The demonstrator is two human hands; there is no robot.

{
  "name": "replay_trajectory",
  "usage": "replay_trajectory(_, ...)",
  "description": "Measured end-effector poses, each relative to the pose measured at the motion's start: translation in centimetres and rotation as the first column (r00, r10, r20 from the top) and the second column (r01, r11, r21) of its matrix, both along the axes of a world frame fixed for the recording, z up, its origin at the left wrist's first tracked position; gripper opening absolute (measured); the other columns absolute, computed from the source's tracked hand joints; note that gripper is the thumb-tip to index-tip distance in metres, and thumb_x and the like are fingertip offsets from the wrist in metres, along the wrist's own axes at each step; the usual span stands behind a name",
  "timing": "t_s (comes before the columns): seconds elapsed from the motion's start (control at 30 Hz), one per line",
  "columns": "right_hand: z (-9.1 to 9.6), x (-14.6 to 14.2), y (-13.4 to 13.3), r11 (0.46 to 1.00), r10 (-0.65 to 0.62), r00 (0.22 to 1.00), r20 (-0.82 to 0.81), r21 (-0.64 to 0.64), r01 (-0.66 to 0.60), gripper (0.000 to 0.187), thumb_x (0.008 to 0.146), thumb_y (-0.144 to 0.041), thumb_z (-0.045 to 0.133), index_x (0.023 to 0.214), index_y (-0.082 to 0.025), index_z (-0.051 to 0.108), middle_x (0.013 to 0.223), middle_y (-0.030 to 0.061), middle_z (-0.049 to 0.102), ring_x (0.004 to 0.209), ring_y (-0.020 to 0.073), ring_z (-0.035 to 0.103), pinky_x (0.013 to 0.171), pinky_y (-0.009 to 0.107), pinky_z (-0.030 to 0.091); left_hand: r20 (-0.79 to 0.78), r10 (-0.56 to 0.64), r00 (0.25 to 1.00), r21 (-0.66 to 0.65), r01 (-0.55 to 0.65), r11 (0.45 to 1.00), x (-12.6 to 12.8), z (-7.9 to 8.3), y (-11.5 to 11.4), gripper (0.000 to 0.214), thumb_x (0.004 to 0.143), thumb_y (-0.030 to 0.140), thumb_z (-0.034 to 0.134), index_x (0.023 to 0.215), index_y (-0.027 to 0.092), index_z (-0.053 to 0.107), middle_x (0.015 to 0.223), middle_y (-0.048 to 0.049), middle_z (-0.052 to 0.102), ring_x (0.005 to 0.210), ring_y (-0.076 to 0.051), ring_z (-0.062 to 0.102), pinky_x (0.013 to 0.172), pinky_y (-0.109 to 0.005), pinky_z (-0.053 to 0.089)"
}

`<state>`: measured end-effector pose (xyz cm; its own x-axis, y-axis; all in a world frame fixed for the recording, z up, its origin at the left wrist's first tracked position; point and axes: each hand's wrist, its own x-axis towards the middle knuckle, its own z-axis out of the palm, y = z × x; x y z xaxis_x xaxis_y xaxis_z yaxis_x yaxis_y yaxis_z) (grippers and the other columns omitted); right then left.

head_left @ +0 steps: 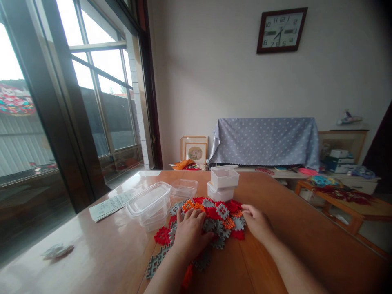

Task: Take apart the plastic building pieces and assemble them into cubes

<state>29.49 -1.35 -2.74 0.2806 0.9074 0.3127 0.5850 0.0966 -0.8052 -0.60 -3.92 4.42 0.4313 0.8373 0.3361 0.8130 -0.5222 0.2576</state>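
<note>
A heap of flat interlocking plastic tiles (pixel 219 216) in red, orange and grey lies on the wooden table (pixel 300 241). My left hand (pixel 190 235) rests flat on top of the heap, fingers stretched out over the pieces. At the heap's right edge my right hand (pixel 256 223) touches the tiles, fingers curled slightly downward, and whether it grips a piece is hidden. A few grey tiles (pixel 155 261) and an orange one lie nearer me, beside my left forearm.
Clear plastic containers (pixel 150 204) sit stacked left of the heap, another clear tub (pixel 183 188) behind them. Two white boxes (pixel 223 184) are stacked behind the heap. A printed paper (pixel 112 204) and a crumpled wrapper (pixel 57 250) lie on the left. A window fills the left side.
</note>
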Motion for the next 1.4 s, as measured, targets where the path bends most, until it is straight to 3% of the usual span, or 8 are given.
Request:
replay_trajectory(0.2, 0.1, 0.7, -0.2, 0.998, 0.001, 1.000, 0.006, -0.063, -0.001, 0.036, 0.080, -0.032, 0.055, 0.109, -0.022, 0.073, 0.107, 0.0078, 0.079, 0.100, 0.0252, 0.072, 0.090, 0.036, 0.053, 0.018, 0.010, 1.000, 0.012, -0.011, 1.000, 0.0, 0.4, -0.1, 0.034, 0.090, 0.045, 0.058, 0.122, 0.035, 0.065, 0.130, -0.0025, 0.066, 0.129, -0.030, 0.051, 0.121, -0.063, 0.003)
replay_trajectory(0.5, 0.6, -1.6, -0.6, 0.983, 0.159, 0.982, -0.103, -0.079, -0.168, 0.044, 0.082, -0.033, 0.050, 0.118, -0.018, 0.071, 0.091, 0.0050, 0.080, 0.082, 0.0215, 0.074, 0.077, 0.032, 0.058, 0.034, -0.008, 0.999, 0.007, 0.008, 1.000, 0.0, -0.3, 0.3, 0.041, 0.089, 0.040, 0.059, 0.129, 0.034, 0.063, 0.140, -0.0019, 0.061, 0.141, -0.032, 0.041, 0.123, -0.060, 0.005)
replay_trajectory(0.63, 0.3, -0.7, -0.2, 0.994, 0.080, 0.993, -0.087, -0.065, -0.086, 0.043, 0.083, -0.034, 0.049, 0.118, -0.018, 0.069, 0.105, 0.0086, 0.078, 0.097, 0.0239, 0.074, 0.089, 0.037, 0.057, 0.028, -0.013, 1.000, 0.026, 0.012, 1.000, 0.0, -0.1, 0.2, 0.043, 0.090, 0.042, 0.059, 0.132, 0.034, 0.062, 0.142, -0.0019, 0.060, 0.140, -0.032, 0.042, 0.124, -0.058, 0.005)
replay_trajectory(0.8, 0.2, -0.6, 0.0, 0.999, 0.007, 1.000, -0.003, -0.051, -0.007, 0.053, 0.084, -0.035, 0.056, 0.135, -0.020, 0.061, 0.135, 0.0122, 0.067, 0.126, 0.0285, 0.061, 0.110, 0.044, 0.044, 0.013, -0.026, 1.000, 0.025, 0.025, 0.999, 0.1, 0.1, 0.0, 0.047, 0.091, 0.044, 0.058, 0.137, 0.035, 0.058, 0.145, -0.0027, 0.057, 0.143, -0.032, 0.039, 0.124, -0.058, 0.004)
replay_trajectory(0.93, 0.3, -2.4, -0.6, 0.995, 0.079, 0.996, 0.050, -0.057, -0.076, 0.057, 0.087, -0.041, 0.058, 0.140, -0.020, 0.058, 0.140, 0.0124, 0.063, 0.132, 0.0283, 0.057, 0.113, 0.045, 0.041, -0.016, -0.024, 1.000, 0.019, 0.024, 1.000, 0.2, -0.2, 0.0, 0.058, 0.088, 0.053, 0.061, 0.142, 0.034, 0.053, 0.148, -0.0044, 0.054, 0.144, -0.034, 0.036, 0.123, -0.060, 0.003)
replay_trajectory(1.1, 0.7, -4.5, -1.7, 0.986, 0.166, 0.981, 0.104, -0.049, -0.161, 0.050, 0.083, -0.044, 0.064, 0.126, -0.020, 0.070, 0.140, 0.0117, 0.063, 0.137, 0.0301, 0.052, 0.115, 0.045, 0.038, -0.021, -0.021, 1.000, 0.029, 0.021, 0.999, 0.5, -0.4, -0.1, 0.057, 0.085, 0.059, 0.063, 0.136, 0.034, 0.058, 0.145, -0.0047, 0.056, 0.143, -0.036, 0.037, 0.122, -0.064, -0.001)
replay_trajectory(1.27, 1.3, -4.8, -1.9, 0.980, 0.200, 0.970, 0.136, -0.021, -0.199, 0.038, 0.084, -0.042, 0.063, 0.116, -0.025, 0.074, 0.124, 0.0066, 0.073, 0.117, 0.0257, 0.065, 0.103, 0.037, 0.049, -0.010, -0.010, 1.000, 0.019, 0.010, 1.000, 0.6, -0.1, -0.2, 0.051, 0.084, 0.059, 0.064, 0.129, 0.033, 0.062, 0.139, -0.0056, 0.061, 0.141, -0.036, 0.038, 0.121, -0.066, -0.003)
replay_trajectory(1.4, 0.9, -3.3, -0.6, 0.997, 0.074, 0.988, 0.133, 0.007, -0.075, 0.037, 0.091, -0.041, 0.049, 0.116, -0.024, 0.072, 0.113, 0.0068, 0.076, 0.106, 0.0247, 0.069, 0.097, 0.037, 0.052, -0.005, 0.009, 1.000, 0.019, -0.009, 1.000, 0.4, 0.0, -0.2, 0.045, 0.086, 0.052, 0.064, 0.127, 0.033, 0.062, 0.137, -0.0047, 0.062, 0.140, -0.035, 0.040, 0.120, -0.067, -0.003)
